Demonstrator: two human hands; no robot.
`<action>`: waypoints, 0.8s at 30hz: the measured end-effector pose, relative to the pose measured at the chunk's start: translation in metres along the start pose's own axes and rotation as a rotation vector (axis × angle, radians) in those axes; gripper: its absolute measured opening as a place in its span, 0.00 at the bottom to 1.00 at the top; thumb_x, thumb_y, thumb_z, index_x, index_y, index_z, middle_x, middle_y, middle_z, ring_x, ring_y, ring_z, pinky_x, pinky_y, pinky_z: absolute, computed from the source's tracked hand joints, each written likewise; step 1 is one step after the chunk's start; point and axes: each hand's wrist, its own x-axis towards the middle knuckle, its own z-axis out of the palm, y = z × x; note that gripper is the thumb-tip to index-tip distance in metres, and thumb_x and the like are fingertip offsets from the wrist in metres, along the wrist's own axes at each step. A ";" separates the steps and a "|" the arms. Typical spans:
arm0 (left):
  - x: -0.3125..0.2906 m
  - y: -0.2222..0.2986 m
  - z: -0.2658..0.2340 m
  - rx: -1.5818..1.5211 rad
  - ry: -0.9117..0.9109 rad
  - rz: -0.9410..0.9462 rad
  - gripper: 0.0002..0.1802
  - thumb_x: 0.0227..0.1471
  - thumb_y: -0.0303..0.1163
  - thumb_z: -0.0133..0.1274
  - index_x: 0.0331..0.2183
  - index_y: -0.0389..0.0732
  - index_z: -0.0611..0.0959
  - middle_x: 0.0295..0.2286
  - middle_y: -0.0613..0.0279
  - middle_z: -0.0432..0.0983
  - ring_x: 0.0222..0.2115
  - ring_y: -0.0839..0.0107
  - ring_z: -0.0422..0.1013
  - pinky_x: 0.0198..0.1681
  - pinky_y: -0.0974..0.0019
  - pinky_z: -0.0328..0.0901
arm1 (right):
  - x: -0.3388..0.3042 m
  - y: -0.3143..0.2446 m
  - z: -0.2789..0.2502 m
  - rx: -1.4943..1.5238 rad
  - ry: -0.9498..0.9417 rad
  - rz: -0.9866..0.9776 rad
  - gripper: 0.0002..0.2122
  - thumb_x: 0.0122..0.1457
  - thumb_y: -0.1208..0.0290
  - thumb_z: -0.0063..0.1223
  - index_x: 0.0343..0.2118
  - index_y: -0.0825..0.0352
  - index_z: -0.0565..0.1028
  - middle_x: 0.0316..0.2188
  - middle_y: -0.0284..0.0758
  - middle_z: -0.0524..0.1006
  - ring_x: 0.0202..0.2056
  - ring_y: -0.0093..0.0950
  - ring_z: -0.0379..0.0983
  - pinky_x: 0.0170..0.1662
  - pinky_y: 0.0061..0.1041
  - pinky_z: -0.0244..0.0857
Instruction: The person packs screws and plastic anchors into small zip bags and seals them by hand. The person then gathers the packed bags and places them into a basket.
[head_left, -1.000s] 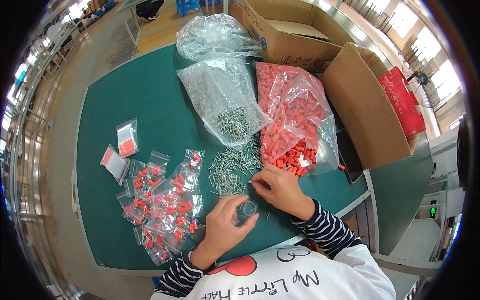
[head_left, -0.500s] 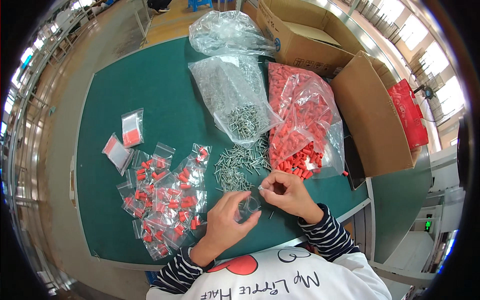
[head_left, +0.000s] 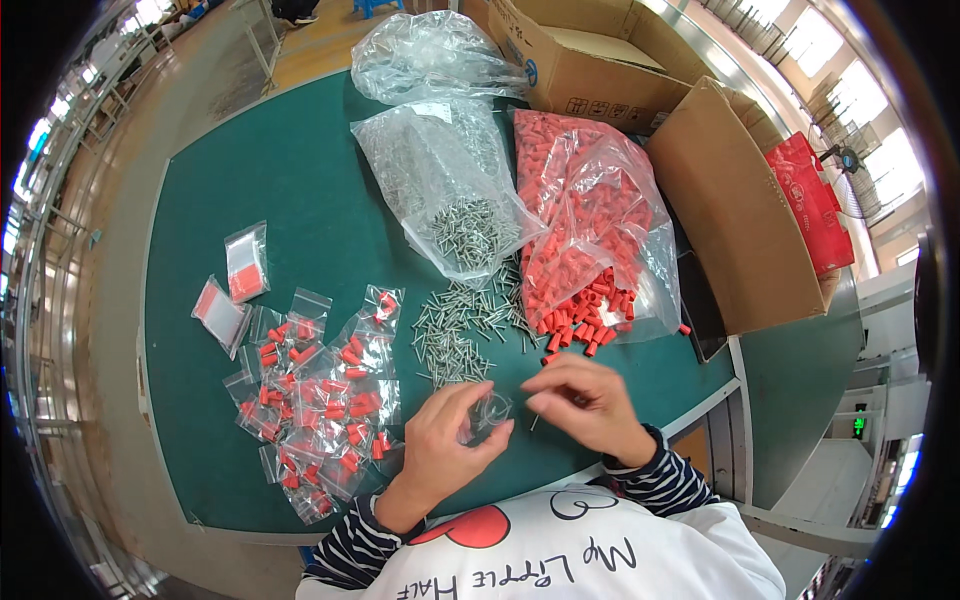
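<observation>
My left hand (head_left: 445,437) holds a small clear plastic bag (head_left: 493,411) between thumb and fingers, its mouth spread round. Just right of the bag, my right hand (head_left: 588,402) is curled, thumb and forefinger tips close together; whatever they hold is hidden. One loose screw (head_left: 534,423) shows beneath its fingertips. Beyond my hands lies a heap of silver screws (head_left: 450,335), in front of a clear bag of screws (head_left: 470,230) that lies on its side. Red plastic sleeves (head_left: 585,315) spill from a large clear bag (head_left: 655,285) just past my right hand.
At the left lie several small filled bags (head_left: 335,400) with red sleeves inside. Two flat packs of bags (head_left: 246,262) sit behind them. A crumpled clear bag (head_left: 430,55) is at the back of the green table (head_left: 260,170). Cardboard boxes (head_left: 735,205) stand at the right.
My right hand has drawn back from the screw heap, toward me and rightward. The left hand keeps the small bag. The whole view has shifted slightly.
</observation>
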 end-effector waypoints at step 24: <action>-0.001 0.003 0.000 0.024 -0.080 0.004 0.26 0.38 0.30 0.69 0.42 0.37 0.80 0.37 0.56 0.78 0.34 0.61 0.76 0.33 0.65 0.71 | 0.002 0.014 -0.013 -0.664 -0.137 0.004 0.10 0.50 0.78 0.58 0.36 0.64 0.75 0.34 0.37 0.73 0.31 0.37 0.73 0.33 0.32 0.68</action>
